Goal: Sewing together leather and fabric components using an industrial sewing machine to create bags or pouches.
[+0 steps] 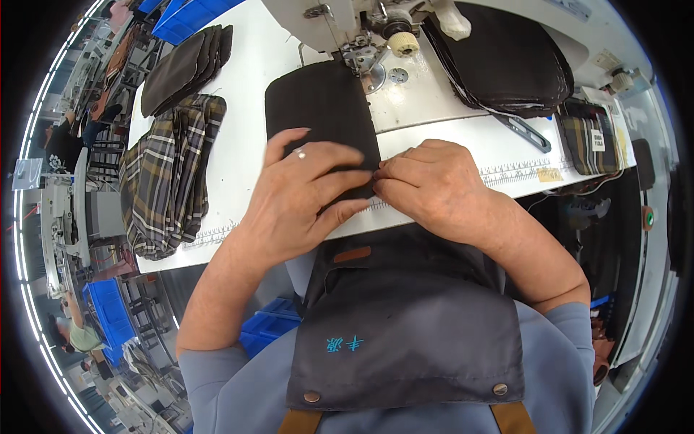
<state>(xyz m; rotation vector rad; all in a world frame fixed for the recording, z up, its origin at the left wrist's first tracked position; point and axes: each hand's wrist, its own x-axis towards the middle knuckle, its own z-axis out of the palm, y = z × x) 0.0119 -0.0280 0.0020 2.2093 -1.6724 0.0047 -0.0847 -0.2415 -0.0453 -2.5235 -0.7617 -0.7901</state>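
A black fabric piece (314, 98) lies flat on the white table under the front of a sewing machine head (361, 61). My left hand (296, 202) rests over its lower part, fingers spread and slightly bent, a ring on one finger. My right hand (430, 184) is closed at the piece's lower right edge, its fingertips pinching there beside a printed ruler strip (506, 173). The piece's lower end is mostly hidden by my hands.
Stacks of black pieces (181, 72) and plaid pieces (163, 181) lie left; another black stack (499, 54), a slotted metal tool (520, 134) and a plaid piece (585, 141) lie right. Blue bins (105, 311) and co-workers (79, 329) appear at far left.
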